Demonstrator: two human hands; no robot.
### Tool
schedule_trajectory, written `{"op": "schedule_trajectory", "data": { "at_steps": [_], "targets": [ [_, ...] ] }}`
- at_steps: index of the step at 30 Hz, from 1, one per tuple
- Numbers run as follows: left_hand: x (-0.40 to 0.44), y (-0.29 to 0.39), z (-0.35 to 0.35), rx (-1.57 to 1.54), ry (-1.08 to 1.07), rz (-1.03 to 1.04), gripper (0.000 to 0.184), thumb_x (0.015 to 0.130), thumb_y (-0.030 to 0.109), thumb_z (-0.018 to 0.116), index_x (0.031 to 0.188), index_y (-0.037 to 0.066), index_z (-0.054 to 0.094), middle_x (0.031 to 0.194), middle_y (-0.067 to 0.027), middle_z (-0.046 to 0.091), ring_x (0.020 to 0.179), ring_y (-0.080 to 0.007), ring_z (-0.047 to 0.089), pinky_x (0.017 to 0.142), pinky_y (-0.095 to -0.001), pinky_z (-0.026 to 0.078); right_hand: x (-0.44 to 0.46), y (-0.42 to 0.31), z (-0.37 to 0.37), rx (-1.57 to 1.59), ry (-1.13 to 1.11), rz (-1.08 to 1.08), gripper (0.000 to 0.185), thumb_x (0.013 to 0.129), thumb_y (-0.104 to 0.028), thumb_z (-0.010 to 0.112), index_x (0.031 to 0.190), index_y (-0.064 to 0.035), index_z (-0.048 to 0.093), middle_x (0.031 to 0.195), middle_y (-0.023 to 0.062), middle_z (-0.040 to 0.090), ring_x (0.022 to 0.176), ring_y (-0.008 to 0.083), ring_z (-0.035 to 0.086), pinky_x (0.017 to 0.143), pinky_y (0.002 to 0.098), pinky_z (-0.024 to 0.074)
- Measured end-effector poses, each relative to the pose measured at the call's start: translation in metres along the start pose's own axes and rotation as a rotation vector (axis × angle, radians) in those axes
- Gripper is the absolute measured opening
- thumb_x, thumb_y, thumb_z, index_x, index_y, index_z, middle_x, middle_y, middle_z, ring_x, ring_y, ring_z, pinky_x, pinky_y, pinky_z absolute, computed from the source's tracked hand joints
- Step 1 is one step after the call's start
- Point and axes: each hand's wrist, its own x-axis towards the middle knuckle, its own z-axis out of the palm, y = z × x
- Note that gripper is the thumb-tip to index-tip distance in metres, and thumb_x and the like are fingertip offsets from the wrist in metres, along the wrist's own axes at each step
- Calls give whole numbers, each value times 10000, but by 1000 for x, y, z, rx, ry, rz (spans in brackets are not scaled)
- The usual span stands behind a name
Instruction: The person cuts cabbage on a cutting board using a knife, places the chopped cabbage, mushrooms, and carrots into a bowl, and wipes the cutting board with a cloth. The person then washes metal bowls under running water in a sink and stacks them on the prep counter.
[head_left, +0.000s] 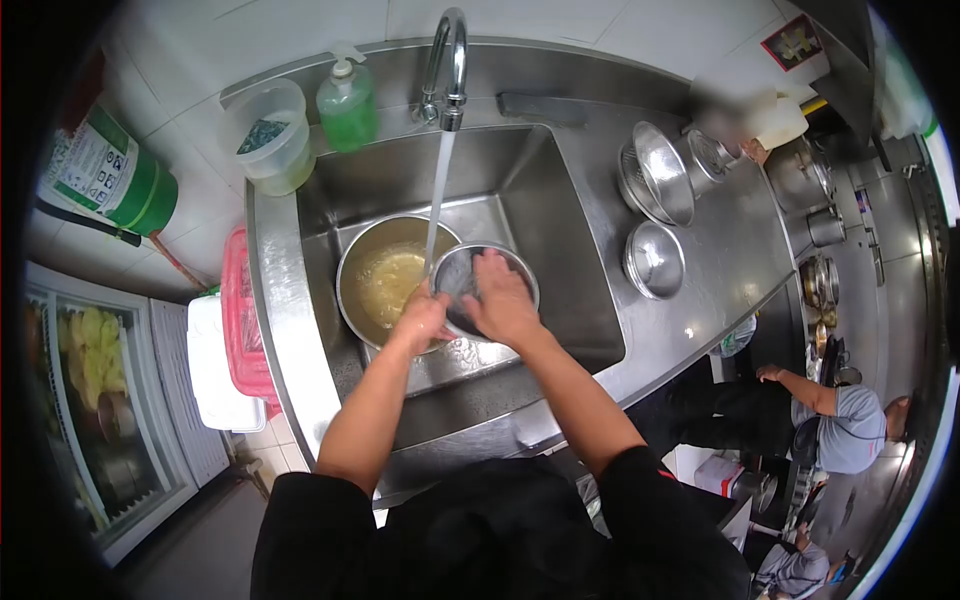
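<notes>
Over the sink basin, my left hand (422, 318) grips the near left rim of a round metal bowl (531, 277), its fingers wrapped round the edge. My right hand (500, 297) lies inside this bowl with its fingers spread against the inner surface. Water runs from the curved faucet (453, 100) and falls beside the bowl's left rim. Below and to the left, a larger metal pot (352, 270) with cloudy, yellowish liquid stands in the sink (560, 200), partly hidden by the bowl and my left hand.
Metal bowls and a strainer (655, 262) stand on the right counter. A green soap bottle (346, 105) and a plastic tub (268, 135) are at the back left. A red crate (240, 320) is left of the sink. Other people (850, 430) are at the right.
</notes>
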Motion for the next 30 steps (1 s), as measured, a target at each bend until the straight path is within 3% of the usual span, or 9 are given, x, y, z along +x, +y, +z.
{"op": "schedule_trajectory", "data": {
  "at_steps": [6,9,11,14,18,21,24,28,30],
  "targets": [
    [33,-10,-45,245,108,260,491,942,123,495,1408,15,386,1001,-160,653,784,-244,657,592,-361,538,30,-19,11,181,-746,-301,655,986,-384,352,1540,-74,187,1591,191,189,1478,319,178,1191,477,147],
    [-4,18,-35,75,109,116,486,943,126,491,1410,37,390,1070,-173,640,840,-264,664,619,-377,573,41,-20,-8,-579,-469,-176,631,982,-367,374,1529,-82,242,1596,158,202,1474,290,205,1193,493,128],
    [-7,17,-10,-15,128,113,461,940,127,478,1392,54,421,1048,-163,627,790,-247,651,569,-377,579,59,-20,51,-274,-151,-132,546,983,-376,383,1437,-78,444,1567,173,264,1442,320,274,1165,529,190],
    [17,21,-34,5,86,121,503,919,118,488,1412,66,408,1137,-171,609,820,-262,657,537,-382,580,45,-39,21,464,-504,-103,531,1007,-437,306,1282,-86,593,1475,229,396,1414,361,310,1158,452,267],
    [29,24,-55,231,7,207,462,905,113,490,1362,53,475,1172,-183,625,868,-284,672,543,-383,561,33,-33,-5,99,-726,-38,546,1013,-418,263,1305,-62,557,1393,218,495,1302,376,455,1108,454,328],
    [8,47,-23,315,-24,188,449,892,71,500,1340,44,515,1128,-139,647,902,-224,650,653,-348,560,36,-35,53,-192,544,22,501,995,-372,321,1258,-41,591,1322,227,551,1240,383,506,1067,467,371],
    [22,44,-25,366,38,289,453,895,58,488,1347,40,509,1149,-144,650,959,-221,644,791,-338,528,39,-36,27,589,-121,-55,465,965,-327,383,1271,-38,578,1338,234,535,1238,371,511,1060,449,389],
    [15,35,-39,246,81,393,412,874,109,493,1274,38,564,1068,-184,673,939,-268,665,813,-374,520,43,-24,-21,11,-721,-134,489,921,-247,458,1374,-62,475,1443,219,434,1263,359,490,1081,439,371],
    [12,32,-32,309,113,405,435,870,128,503,1296,54,556,1084,-189,672,969,-287,661,860,-376,503,39,-18,22,116,-72,-64,482,913,-235,475,1359,-54,495,1412,227,466,1262,360,495,1081,437,373]
  ]
}}
